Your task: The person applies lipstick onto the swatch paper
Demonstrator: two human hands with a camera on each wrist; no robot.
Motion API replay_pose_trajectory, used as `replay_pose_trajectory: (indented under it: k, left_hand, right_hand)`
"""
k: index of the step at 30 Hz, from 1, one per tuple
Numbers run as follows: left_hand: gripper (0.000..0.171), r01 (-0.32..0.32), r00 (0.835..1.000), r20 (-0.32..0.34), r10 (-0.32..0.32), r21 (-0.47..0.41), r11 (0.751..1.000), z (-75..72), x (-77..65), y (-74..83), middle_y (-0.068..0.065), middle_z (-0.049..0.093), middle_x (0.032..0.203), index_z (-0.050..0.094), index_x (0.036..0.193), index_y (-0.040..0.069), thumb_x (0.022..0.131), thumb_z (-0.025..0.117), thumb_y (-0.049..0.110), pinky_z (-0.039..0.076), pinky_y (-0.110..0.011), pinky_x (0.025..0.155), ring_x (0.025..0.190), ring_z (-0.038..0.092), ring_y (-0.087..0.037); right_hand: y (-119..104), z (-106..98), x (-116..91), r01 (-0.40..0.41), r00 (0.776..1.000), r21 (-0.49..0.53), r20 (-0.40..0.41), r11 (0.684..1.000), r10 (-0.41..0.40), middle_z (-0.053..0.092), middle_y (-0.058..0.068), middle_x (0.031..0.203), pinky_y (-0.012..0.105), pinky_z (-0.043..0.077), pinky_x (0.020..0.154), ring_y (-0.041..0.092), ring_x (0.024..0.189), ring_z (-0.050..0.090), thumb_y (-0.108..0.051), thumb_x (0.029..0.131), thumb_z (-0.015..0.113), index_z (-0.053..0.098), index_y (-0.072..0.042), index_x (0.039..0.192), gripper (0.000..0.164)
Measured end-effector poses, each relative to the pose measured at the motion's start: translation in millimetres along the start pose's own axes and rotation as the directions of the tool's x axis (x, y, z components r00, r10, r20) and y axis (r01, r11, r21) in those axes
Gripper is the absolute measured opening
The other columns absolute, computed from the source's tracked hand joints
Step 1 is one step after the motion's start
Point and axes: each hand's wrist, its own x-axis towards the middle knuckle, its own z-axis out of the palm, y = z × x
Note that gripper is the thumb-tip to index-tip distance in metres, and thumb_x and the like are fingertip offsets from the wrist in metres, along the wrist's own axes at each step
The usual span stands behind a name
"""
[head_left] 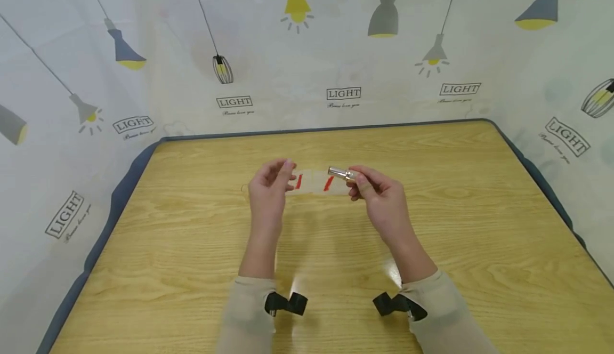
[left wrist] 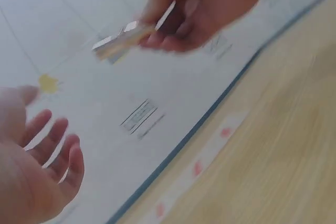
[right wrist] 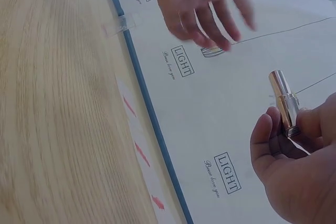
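A shiny gold-silver lipstick tube (head_left: 341, 173) (right wrist: 282, 95) is pinched between the thumb and fingers of my right hand (head_left: 384, 196) (right wrist: 304, 171). Its narrower end points left, toward my other hand, and the fingers cover part of the wider end in the head view. My left hand (head_left: 269, 186) (left wrist: 34, 171) is raised to the left of the tube, fingers loosely bent, holding nothing. A gap separates it from the tube (left wrist: 118, 43) in both wrist views.
A whitish strip with red marks (head_left: 314, 182) lies across the wooden table (head_left: 326, 268) behind the hands. Dark blue edging (head_left: 307, 131) runs along the table's back, below a curtain (head_left: 288, 66) printed with lamps. Black wrist mounts (head_left: 290, 303) sit on the sleeves.
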Motion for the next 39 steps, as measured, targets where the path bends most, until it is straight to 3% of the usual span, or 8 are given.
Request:
replay_pose_trajectory:
  k: [2, 5, 8, 11, 14, 18, 25, 39]
  left_hand:
    - [0.025, -0.081, 0.993, -0.066, 0.101, 0.256, 0.963, -15.9, 5.0, -0.2, -0.007, 0.075, 0.115, 0.076, 0.116, 0.003, 0.101, 0.075, 0.024, 0.058, -0.034, 0.085, 0.101, 0.067, -0.023]
    - [0.021, -0.093, 0.977, -0.103, 0.188, 0.587, 0.804, -39.3, 9.5, -3.0, -0.013, 0.072, 0.127, 0.077, 0.116, 0.002, 0.100, 0.075, 0.017, 0.057, -0.047, 0.098, 0.117, 0.063, -0.033]
    - [0.025, -0.019, 0.981, -0.114, 0.157, 0.747, 0.664, -58.0, 11.7, -8.3, -0.017, 0.068, 0.139, 0.074, 0.122, 0.000, 0.101, 0.072, 0.014, 0.053, -0.055, 0.110, 0.132, 0.056, -0.042]
    - [0.034, 0.047, 0.991, -0.115, 0.073, 0.790, 0.611, -68.5, 12.8, -12.9, -0.022, 0.064, 0.146, 0.069, 0.132, -0.002, 0.102, 0.071, 0.013, 0.053, -0.056, 0.112, 0.135, 0.056, -0.045]
    - [0.038, 0.090, 0.994, -0.109, -0.006, 0.785, 0.613, -73.0, 14.1, -15.8, -0.025, 0.064, 0.145, 0.066, 0.137, -0.002, 0.103, 0.068, 0.013, 0.063, -0.045, 0.086, 0.097, 0.070, -0.035]
    - [0.036, 0.128, 0.991, -0.117, -0.059, 0.774, 0.620, -75.2, 17.1, -19.4, -0.026, 0.073, 0.123, 0.066, 0.138, -0.002, 0.105, 0.065, 0.013, 0.048, -0.027, 0.053, 0.058, 0.054, -0.018]
    - [0.025, 0.099, 0.991, -0.134, 0.015, 0.795, 0.599, -74.4, 21.1, -27.6, -0.027, 0.076, 0.117, 0.072, 0.124, -0.005, 0.105, 0.064, 0.009, 0.065, -0.044, 0.078, 0.102, 0.076, -0.038]
    - [0.023, 0.086, 0.986, -0.155, 0.068, 0.806, 0.585, -73.9, 21.5, -29.3, -0.024, 0.079, 0.112, 0.075, 0.120, -0.003, 0.105, 0.066, 0.011, 0.065, -0.049, 0.079, 0.100, 0.078, -0.038]
  right_hand:
    - [1, 0, 1, -0.004, 1.000, 0.008, -0.005, 1.000, 0.004, 0.076, 0.019, 0.109, 0.022, 0.063, 0.079, 0.008, 0.083, 0.069, -0.014, 0.111, 0.056, 0.072, 0.002, 0.131, 0.030]
    - [0, -2, 0, -0.007, 1.000, 0.004, -0.005, 1.000, 0.007, 0.076, 0.018, 0.108, 0.021, 0.062, 0.079, 0.007, 0.083, 0.069, -0.014, 0.111, 0.056, 0.072, 0.002, 0.132, 0.030]
    - [0, -2, 0, -0.004, 1.000, -0.002, -0.001, 1.000, 0.004, 0.077, 0.014, 0.106, 0.021, 0.062, 0.079, 0.007, 0.083, 0.070, -0.014, 0.111, 0.056, 0.072, 0.003, 0.132, 0.031]
    - [2, -2, 1, -0.003, 1.000, -0.003, 0.003, 1.000, 0.003, 0.077, 0.013, 0.106, 0.022, 0.063, 0.079, 0.007, 0.084, 0.070, -0.013, 0.111, 0.056, 0.071, 0.003, 0.132, 0.031]
    - [3, -2, 1, -0.006, 1.000, -0.004, 0.004, 1.000, 0.006, 0.076, 0.015, 0.107, 0.022, 0.063, 0.079, 0.007, 0.083, 0.070, -0.013, 0.111, 0.056, 0.071, 0.004, 0.133, 0.031]
    - [4, -2, 1, -0.007, 1.000, 0.000, 0.004, 1.000, 0.007, 0.076, 0.018, 0.108, 0.021, 0.062, 0.078, 0.007, 0.083, 0.070, -0.012, 0.111, 0.056, 0.071, 0.003, 0.134, 0.031]
    - [6, -3, 1, -0.003, 1.000, 0.005, -0.001, 1.000, 0.003, 0.077, 0.012, 0.104, 0.021, 0.062, 0.078, 0.007, 0.083, 0.070, -0.012, 0.111, 0.056, 0.071, 0.003, 0.133, 0.031]
    - [7, -5, 1, -0.011, 1.000, 0.004, 0.002, 1.000, 0.011, 0.077, 0.015, 0.104, 0.020, 0.062, 0.078, 0.006, 0.083, 0.070, -0.011, 0.111, 0.056, 0.070, 0.004, 0.135, 0.032]
